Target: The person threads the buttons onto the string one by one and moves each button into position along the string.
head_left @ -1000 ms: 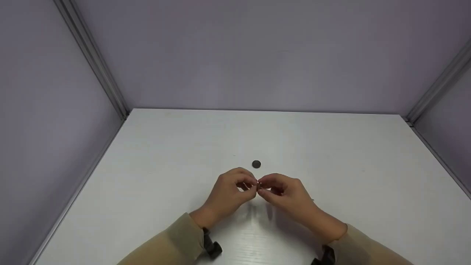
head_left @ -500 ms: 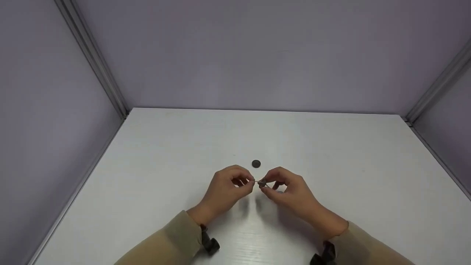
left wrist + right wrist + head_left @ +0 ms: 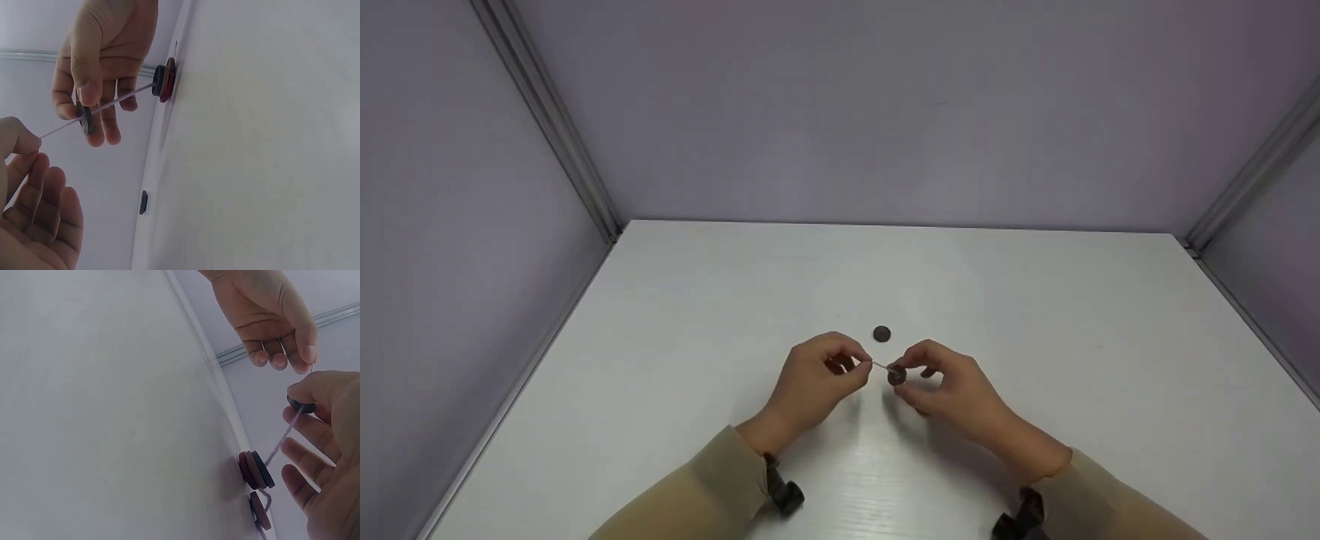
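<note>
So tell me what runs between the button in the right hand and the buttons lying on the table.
In the left wrist view, a thin taut thread runs from the held dark button to the stacked buttons on the table; nothing else lies between.

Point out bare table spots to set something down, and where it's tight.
Free: the table left of the left hand, right of the right hand, and the far strip beyond the loose button. Crowded: between the hands, where the thread and stacked buttons sit.
</note>
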